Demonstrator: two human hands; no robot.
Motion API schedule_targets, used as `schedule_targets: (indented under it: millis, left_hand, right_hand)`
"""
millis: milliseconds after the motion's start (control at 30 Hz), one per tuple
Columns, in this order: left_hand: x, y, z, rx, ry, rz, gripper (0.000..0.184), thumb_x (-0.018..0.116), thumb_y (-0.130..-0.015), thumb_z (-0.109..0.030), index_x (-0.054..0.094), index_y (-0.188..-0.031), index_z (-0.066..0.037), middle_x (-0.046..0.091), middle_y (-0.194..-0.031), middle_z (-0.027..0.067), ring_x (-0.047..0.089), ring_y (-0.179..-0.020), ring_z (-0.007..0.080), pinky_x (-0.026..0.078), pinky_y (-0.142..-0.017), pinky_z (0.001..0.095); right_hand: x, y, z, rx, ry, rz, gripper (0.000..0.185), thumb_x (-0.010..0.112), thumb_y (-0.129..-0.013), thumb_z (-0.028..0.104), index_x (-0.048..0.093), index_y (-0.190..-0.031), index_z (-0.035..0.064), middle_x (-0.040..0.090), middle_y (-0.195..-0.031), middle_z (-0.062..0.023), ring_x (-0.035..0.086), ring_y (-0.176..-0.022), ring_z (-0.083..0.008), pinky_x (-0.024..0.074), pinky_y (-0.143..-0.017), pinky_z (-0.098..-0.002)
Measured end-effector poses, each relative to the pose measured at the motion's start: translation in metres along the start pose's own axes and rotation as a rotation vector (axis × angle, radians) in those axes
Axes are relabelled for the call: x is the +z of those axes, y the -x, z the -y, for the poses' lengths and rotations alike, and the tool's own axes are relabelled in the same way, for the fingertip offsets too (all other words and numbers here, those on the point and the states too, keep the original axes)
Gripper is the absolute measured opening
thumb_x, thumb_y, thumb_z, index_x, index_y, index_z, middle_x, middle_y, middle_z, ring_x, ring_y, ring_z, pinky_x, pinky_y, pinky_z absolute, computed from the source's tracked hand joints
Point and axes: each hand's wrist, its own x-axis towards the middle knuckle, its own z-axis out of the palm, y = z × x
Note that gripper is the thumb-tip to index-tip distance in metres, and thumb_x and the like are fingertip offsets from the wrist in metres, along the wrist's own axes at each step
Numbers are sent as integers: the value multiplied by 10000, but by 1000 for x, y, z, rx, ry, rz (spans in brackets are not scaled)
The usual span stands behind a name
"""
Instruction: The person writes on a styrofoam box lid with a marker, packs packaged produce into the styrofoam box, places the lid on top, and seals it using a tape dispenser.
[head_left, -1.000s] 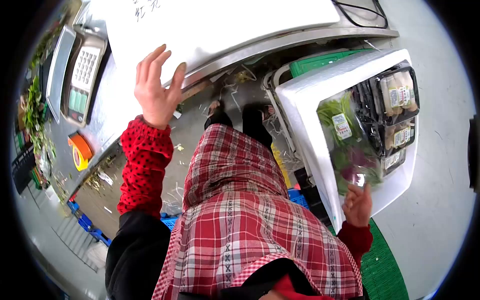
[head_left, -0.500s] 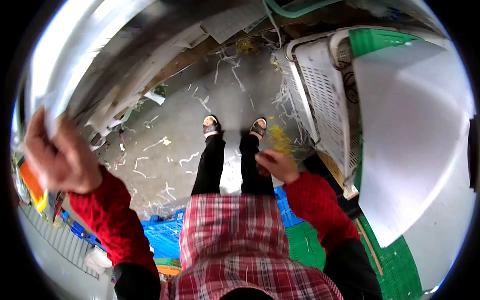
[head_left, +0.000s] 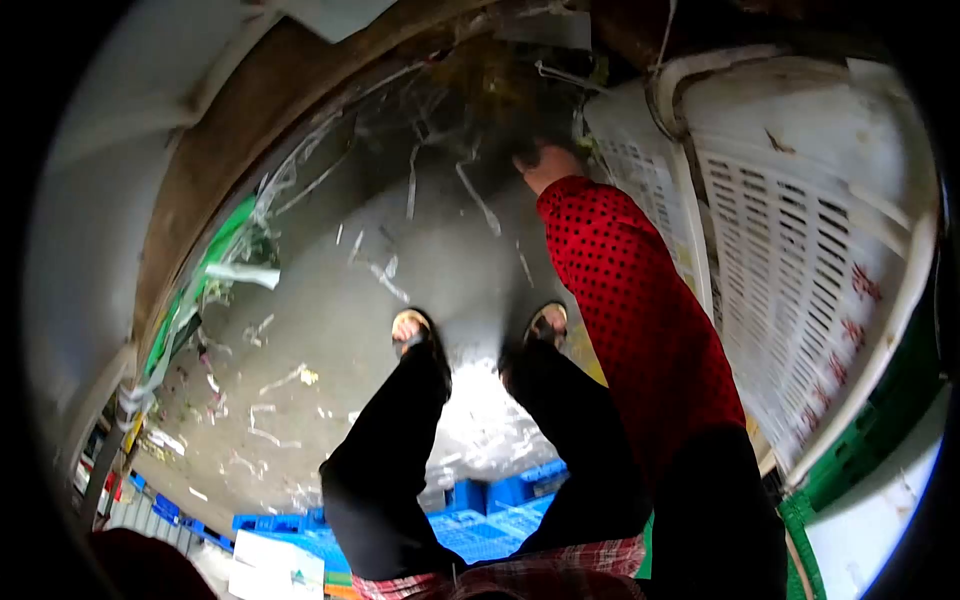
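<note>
My right hand is stretched forward, low over the floor beside the white perforated crate. Its fingers look curled, and a small dark patch shows at them; what they hold, if anything, I cannot make out. A red sleeve with black dots covers that forearm. My left hand is out of view; only a dark red sleeve shows at the lower left edge. The nearest white crate stands just right of my right hand, apart from it as far as I can see.
White strips and scraps litter the grey floor. Another slotted white crate stands at the right. Blue plastic pallets lie behind my sandalled feet. A brown edge curves along the left, with a green strip under it.
My right hand has reached forward towards the floor and the crates. My left hand has dropped out of view. The view has tilted, and the white sheet over the crates at right is gone from sight.
</note>
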Motion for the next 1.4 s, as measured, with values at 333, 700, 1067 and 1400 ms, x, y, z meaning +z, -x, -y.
schedule_targets:
  millis: [333,700,1067,1400]
  left_hand:
    - [42,52,-2,35,31,-161,401,608,-916,-181,559,-1255,27,538,-1284,209,625,-1021,249,543,-747,306]
    - [49,72,-3,55,41,-150,409,590,-926,-204,553,-1266,21,539,-1291,198,614,-1042,250,527,-782,315]
    - [78,87,18,-60,-26,-113,418,572,-937,-228,548,-1277,14,540,-1299,188,603,-1063,250,510,-816,324]
    - [95,88,26,-97,-37,-72,426,556,-946,-249,543,-1286,8,541,-1306,178,593,-1083,251,495,-848,332]
  right_hand:
    - [-8,-134,-2,91,274,-350,806,497,-910,573,174,-1530,173,173,-1563,-181,188,-1426,-380,160,-1149,-553]
    - [66,-63,-45,-522,304,-620,582,602,-889,397,504,-1353,61,327,-1482,-218,392,-1303,-411,336,-1092,-474]
    - [-59,-157,5,207,191,-462,565,496,-942,444,458,-1390,101,333,-1491,-196,380,-1315,-391,294,-1109,-499]
    - [-48,-157,5,233,123,-464,598,491,-944,478,422,-1422,124,334,-1491,-195,359,-1329,-391,288,-1110,-510]
